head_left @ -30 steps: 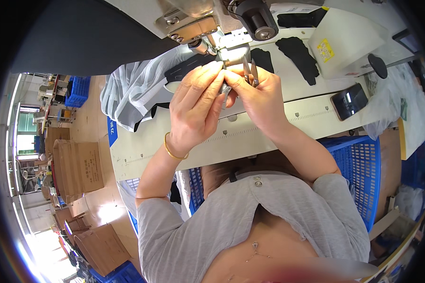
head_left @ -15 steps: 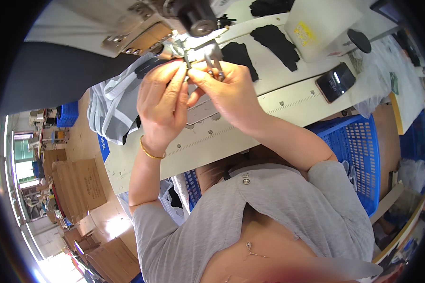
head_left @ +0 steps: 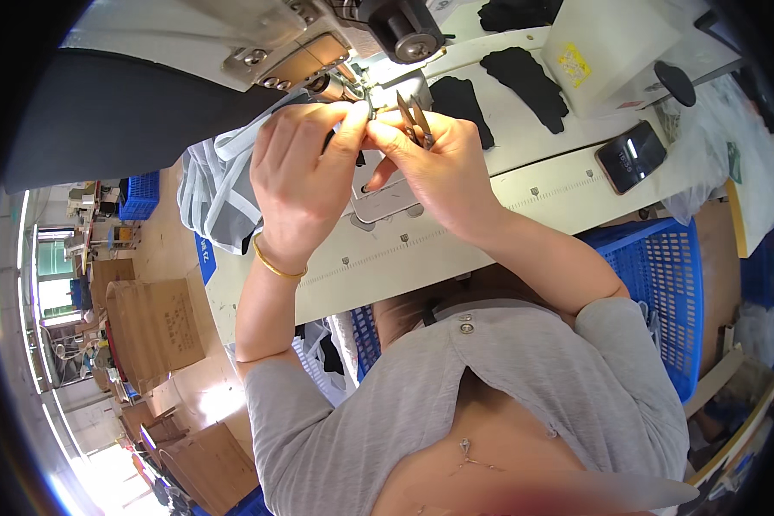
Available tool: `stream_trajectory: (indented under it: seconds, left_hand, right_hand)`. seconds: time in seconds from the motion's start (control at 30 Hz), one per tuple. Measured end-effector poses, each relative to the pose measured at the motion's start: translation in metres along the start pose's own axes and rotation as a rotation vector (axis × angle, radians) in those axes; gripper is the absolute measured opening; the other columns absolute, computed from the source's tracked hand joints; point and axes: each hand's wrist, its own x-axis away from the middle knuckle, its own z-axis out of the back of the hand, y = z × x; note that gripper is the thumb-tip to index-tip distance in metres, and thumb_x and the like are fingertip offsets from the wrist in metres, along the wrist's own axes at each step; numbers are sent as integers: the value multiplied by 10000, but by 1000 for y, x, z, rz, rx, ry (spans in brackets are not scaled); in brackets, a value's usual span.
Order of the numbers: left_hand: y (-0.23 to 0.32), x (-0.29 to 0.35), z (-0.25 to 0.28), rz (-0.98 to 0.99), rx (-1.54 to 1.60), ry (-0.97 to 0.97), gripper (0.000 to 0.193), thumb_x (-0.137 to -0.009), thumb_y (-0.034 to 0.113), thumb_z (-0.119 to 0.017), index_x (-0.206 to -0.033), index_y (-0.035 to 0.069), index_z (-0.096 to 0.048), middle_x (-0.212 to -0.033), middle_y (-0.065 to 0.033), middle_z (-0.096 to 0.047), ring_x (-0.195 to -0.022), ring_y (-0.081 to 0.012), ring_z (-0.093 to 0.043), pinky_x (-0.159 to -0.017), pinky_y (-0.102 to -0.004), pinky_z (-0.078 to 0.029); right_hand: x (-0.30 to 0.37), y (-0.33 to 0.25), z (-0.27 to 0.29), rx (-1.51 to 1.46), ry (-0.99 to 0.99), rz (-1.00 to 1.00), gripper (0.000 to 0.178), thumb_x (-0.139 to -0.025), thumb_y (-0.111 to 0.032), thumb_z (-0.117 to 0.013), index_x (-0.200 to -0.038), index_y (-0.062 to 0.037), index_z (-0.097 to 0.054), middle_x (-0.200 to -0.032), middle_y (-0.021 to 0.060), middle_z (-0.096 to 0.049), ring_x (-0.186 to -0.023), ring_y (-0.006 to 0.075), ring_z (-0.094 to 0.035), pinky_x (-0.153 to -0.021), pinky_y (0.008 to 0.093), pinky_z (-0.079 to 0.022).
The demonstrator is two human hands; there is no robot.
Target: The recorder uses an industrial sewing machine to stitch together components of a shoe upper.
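Sewing machine (head_left: 305, 64) at the far left, its head overhanging the pale worktable (head_left: 525, 206) and crowding the space just beyond the fingertips. At the left we see grey striped fabric (head_left: 219, 193), partly screened by the left hand (head_left: 301, 168). Black cloth pieces (head_left: 525, 86) lie to the right of the fingertips; farther right, a phone (head_left: 630, 156) rests near a clear plastic bag (head_left: 722, 172). A blue crate (head_left: 675, 292) stands beyond the table's near edge, at the right.

In the left hand we note bent fingers, thumb and forefinger closed on a small dark piece (head_left: 370, 105) just on the near side of the machine head; its shape is mostly covered. The right hand (head_left: 447, 163) curls around dark snips (head_left: 420, 120), blades parted and pointing far; whether its fingertips also grip the piece, we cannot tell.

Both forearms reach from the near side, the right slanting leftward, the left, with a gold bracelet (head_left: 275, 265), running nearly straight.
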Motion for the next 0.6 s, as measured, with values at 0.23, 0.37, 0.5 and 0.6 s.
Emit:
stream_trajectory:
  seconds: [0.23,0.37,0.5,0.6]
  left_hand:
    - [-6,-2,-8,-111,-15,15,279,-649,78,-686,-926,49,-695,-892,-38,-639,-818,-215,-625,-760,-351,-504]
    - [3,4,-17,104,134,73,191,-683,28,-734,-870,37,-699,-828,-33,-639,-777,-212,-629,-702,-336,-492]
    - [7,6,-20,187,182,125,149,-698,12,-762,-833,28,-700,-799,-35,-648,-747,-213,-631,-668,-335,-484]
    - [7,6,-18,158,166,120,158,-691,8,-758,-837,23,-701,-820,-41,-659,-754,-216,-635,-684,-335,-493]
  right_hand:
    - [-3,8,1,-13,-7,26,152,-909,-79,-601,-858,51,-661,-721,39,-658,-580,85,-625,-534,232,-504]
    - [-4,14,1,-28,-3,35,132,-897,-56,-599,-903,56,-668,-746,48,-671,-597,89,-637,-532,232,-506]
    - [-2,17,-1,-78,3,38,134,-900,-53,-593,-923,56,-667,-751,48,-670,-604,90,-640,-542,229,-502]
    - [2,13,-1,-51,-7,16,144,-906,-53,-582,-945,56,-666,-755,52,-672,-612,94,-643,-545,226,-490]
